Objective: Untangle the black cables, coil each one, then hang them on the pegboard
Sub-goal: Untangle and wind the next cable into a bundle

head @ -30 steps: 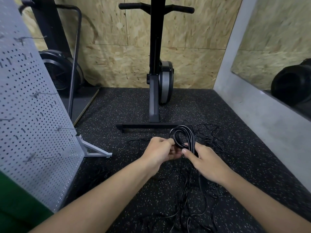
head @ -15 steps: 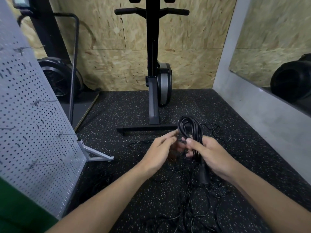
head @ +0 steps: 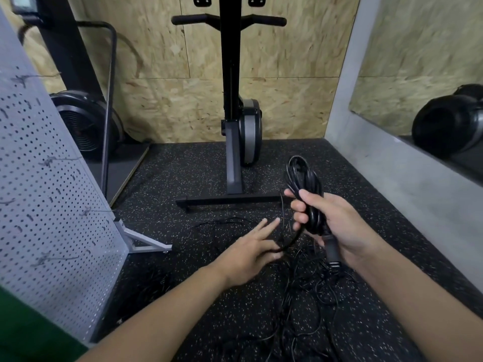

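My right hand (head: 332, 223) grips a coiled black cable (head: 303, 178) around its middle; the loop sticks up above my fingers and the plug end (head: 333, 253) hangs below my palm. My left hand (head: 251, 250) is lower and to the left, fingers stretched out flat, with a loose strand of the same cable curving past its fingertips. Below both hands a tangle of thin black cables (head: 308, 296) lies on the speckled black floor. The white pegboard (head: 44, 205) stands at the left, with several hooks sticking out of it.
A black exercise machine (head: 232, 121) stands on its crossbar foot just beyond my hands. A fan-wheel machine (head: 86, 124) sits behind the pegboard. The pegboard's white foot (head: 146, 244) reaches onto the floor. A grey ledge (head: 407, 173) and mirror run along the right.
My left hand has let go of the coil and dropped away to the left with its fingers spread. My right hand now holds the coil alone and has lifted it slightly rightwards.
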`<state>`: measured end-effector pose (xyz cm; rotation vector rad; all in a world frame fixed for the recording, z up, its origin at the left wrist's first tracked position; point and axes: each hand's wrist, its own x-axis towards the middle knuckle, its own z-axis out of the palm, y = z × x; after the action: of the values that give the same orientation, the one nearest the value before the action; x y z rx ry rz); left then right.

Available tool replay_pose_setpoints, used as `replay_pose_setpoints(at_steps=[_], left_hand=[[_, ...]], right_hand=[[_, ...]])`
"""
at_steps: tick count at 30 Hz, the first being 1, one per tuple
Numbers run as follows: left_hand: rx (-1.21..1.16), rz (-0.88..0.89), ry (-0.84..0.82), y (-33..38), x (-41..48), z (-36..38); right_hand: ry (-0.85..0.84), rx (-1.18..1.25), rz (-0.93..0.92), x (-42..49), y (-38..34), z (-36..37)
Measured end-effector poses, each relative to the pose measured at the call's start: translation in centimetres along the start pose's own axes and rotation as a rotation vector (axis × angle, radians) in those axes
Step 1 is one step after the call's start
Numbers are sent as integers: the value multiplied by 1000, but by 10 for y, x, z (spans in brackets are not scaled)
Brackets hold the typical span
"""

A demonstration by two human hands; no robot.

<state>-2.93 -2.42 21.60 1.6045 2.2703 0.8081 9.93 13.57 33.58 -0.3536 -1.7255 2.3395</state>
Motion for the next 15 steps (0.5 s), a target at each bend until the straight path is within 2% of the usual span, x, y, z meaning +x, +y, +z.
replay_pose_setpoints(at_steps=[3,5,7,10,13,15], left_hand=[[13,-131,-94,2,-12,-13],[-43,-182,-42,11,-16,-26],[-69,-161,44,27,-18,-41],[-122,-83,236,53,-18,-60],[-165,-25,442,64,-15,-65],[-212,-22,501,64,-13,-68]], right_hand=[[304,-675,-66,7,12,-22],[324,-950,-51,10,18,-35],[298,-1137,-12,12,21,-40],[208,-1252,19,13,22,-35],[72,-1235,92,6,21,-22],[-43,-1163,176,-1,20,-12]])
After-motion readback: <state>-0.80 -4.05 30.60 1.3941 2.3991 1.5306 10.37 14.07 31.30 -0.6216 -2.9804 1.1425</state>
